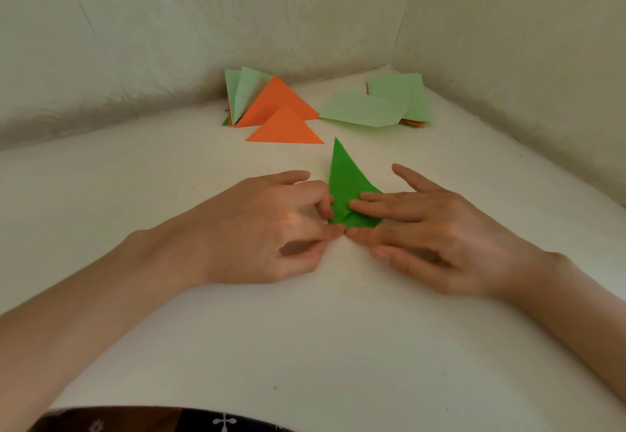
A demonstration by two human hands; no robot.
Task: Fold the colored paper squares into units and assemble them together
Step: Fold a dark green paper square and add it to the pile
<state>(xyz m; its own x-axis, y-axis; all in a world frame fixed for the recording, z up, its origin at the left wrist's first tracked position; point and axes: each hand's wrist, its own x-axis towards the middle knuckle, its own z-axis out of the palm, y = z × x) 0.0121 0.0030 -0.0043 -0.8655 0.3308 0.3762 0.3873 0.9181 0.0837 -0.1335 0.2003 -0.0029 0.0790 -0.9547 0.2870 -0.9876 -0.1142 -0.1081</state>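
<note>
Two-handed, pinched the green paper [346, 177] at its near edge with curled fingers of the left hand [267, 228]; pressed it flat under straight fingers of the right hand [443, 228].

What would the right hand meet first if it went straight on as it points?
Probably the fingers of the left hand, just across the green folded paper that the right hand presses.

- bright green folded paper [345, 181], centre of the frame
- two plain orange triangles [286, 130], above centre
- pale green sheets [364, 110], upper right, with orange edges showing beneath
- pale green leaning pieces [242, 93], upper middle
- off-white table cover [305, 330], plain
- dark cloth [135, 421], bottom edge, with white cross-like motifs
</note>
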